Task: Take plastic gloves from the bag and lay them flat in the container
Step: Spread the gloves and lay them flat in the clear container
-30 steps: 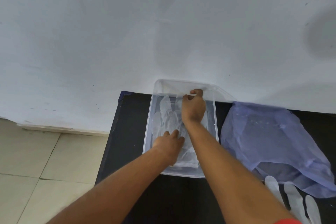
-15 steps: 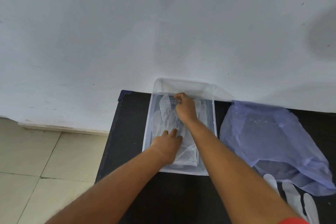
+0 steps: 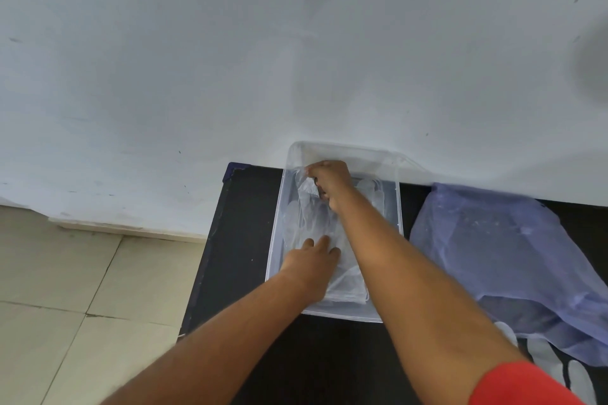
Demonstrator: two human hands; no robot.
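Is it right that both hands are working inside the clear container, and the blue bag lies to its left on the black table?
Not quite: in the head view, the blue bag lies to the right of the clear container, not its left. The rest holds.

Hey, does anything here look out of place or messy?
Mostly tidy. A few white gloves lie loose on the black table, poking out from under the blue bag. In the container, the glove is lifted at its far end by the right hand, not flat.
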